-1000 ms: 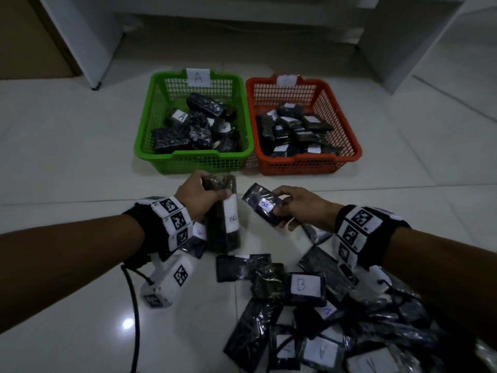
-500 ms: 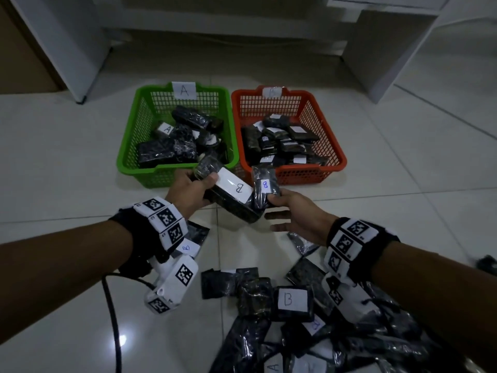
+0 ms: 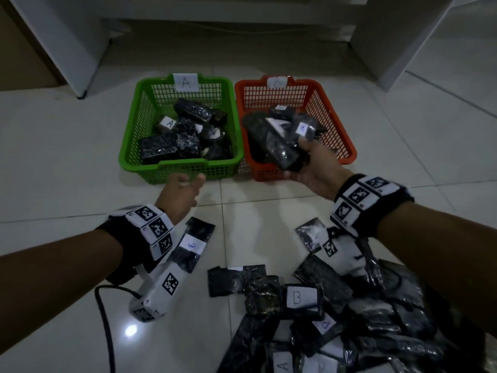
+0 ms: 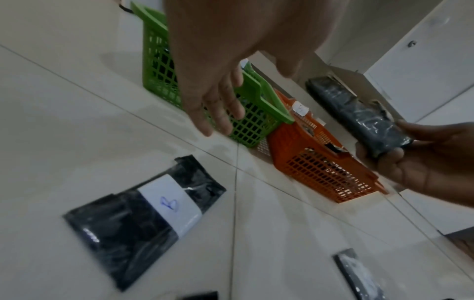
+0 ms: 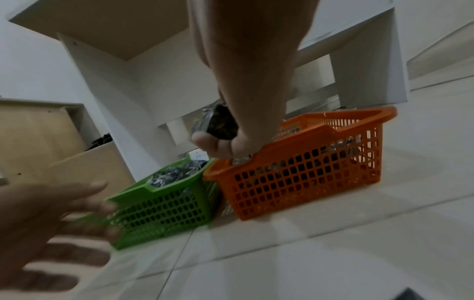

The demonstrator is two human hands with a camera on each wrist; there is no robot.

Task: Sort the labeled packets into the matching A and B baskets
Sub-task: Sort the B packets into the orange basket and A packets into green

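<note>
My right hand [image 3: 301, 160] grips two black packets over the front of the orange B basket [image 3: 347, 149]: a large packet [image 3: 271, 144] and a small packet with a B label [image 3: 302, 129]. In the right wrist view its fingers [image 5: 205, 144] curl round the dark wrapping [image 5: 218, 123] above the orange basket [image 5: 307, 176]. My left hand [image 3: 188, 184] hovers empty with fingers spread in front of the green A basket [image 3: 129, 157]. Both baskets hold several black packets. A B packet [image 3: 193, 246] lies on the floor beside my left wrist, also seen as the B packet [image 4: 143, 219].
A heap of several labelled black packets [image 3: 336, 313] covers the floor at the lower right, under my right forearm. White furniture legs [image 3: 390, 41] stand behind the baskets. A black cable [image 3: 107, 332] trails from my left wrist. Bare tile lies to the left.
The large packet has passed from my left hand to my right, which has carried both packets forward over the orange basket. My left hand has let go and drawn back, empty.
</note>
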